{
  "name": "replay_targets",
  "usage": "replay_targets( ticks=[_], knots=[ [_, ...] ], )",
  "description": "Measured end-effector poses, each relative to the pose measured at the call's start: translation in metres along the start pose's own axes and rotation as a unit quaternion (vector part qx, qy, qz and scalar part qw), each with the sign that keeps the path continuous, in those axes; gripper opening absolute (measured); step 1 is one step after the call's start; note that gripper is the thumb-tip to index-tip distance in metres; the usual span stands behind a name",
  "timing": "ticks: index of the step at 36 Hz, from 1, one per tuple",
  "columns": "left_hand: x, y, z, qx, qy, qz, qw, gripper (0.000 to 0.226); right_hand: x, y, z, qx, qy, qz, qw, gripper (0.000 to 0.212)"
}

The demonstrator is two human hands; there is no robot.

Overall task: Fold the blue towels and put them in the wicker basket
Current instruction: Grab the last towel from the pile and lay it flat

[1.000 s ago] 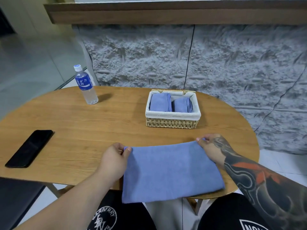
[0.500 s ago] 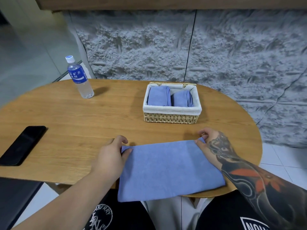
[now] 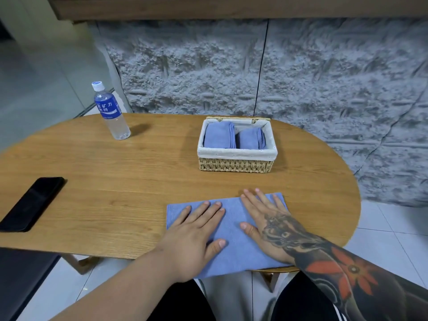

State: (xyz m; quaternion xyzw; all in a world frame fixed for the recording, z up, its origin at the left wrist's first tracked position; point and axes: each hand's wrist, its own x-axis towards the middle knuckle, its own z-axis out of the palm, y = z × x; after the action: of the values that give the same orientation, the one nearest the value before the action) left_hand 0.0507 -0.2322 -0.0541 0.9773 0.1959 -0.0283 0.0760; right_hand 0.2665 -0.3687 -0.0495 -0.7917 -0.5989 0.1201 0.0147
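Your left hand [image 3: 194, 237] and left forearm [image 3: 115, 281] are bare and unmarked, with short, plain nails. Your right hand [image 3: 266, 218] carries a dark tattoo [image 3: 281, 232] of curling shapes across its back, stopping short of the fingers. It runs on into heavy black ink covering your right forearm [image 3: 379, 297], where a red-orange flower [image 3: 347, 269] with a dark centre stands out. You wear black clothing [image 3: 301, 302] over both thighs, and what looks like a pair of white stripes [image 3: 338, 315] shows at the frame's lower edge.
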Motion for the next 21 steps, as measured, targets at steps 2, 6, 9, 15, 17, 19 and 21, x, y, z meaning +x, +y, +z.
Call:
replay_targets(
  ticks=[2,6,9,15,17,19,21],
  knots=[
    [-0.001,-0.002,-0.002,0.005,-0.013,-0.002,1.0,0.078,0.0,0.0,-0.001,-0.006,0.002,0.007,1.0,0.091],
    [0.004,-0.007,-0.003,0.014,-0.027,0.008,1.0,0.075,0.0,-0.002,0.0,-0.009,0.016,0.033,0.999,0.091],
    [0.013,-0.014,-0.009,0.018,-0.043,0.02,0.999,0.075,0.0,0.002,0.006,-0.008,0.026,0.058,0.998,0.086],
    [0.04,-0.025,-0.012,0.0,-0.047,0.016,0.999,0.071,0.003,-0.001,0.008,0.005,0.042,0.092,0.995,0.081],
    [0.046,-0.026,-0.011,-0.038,-0.014,-0.007,0.999,0.069,0.002,-0.003,0.007,0.018,0.056,0.096,0.994,0.083],
    [0.047,-0.025,-0.011,-0.061,0.059,-0.056,0.995,0.066,0.002,0.0,0.005,0.038,0.097,0.105,0.989,0.076],
    [0.047,-0.025,-0.012,-0.025,0.112,-0.106,0.988,0.055,0.005,0.006,0.005,0.049,0.151,0.102,0.982,0.059]
  ],
)
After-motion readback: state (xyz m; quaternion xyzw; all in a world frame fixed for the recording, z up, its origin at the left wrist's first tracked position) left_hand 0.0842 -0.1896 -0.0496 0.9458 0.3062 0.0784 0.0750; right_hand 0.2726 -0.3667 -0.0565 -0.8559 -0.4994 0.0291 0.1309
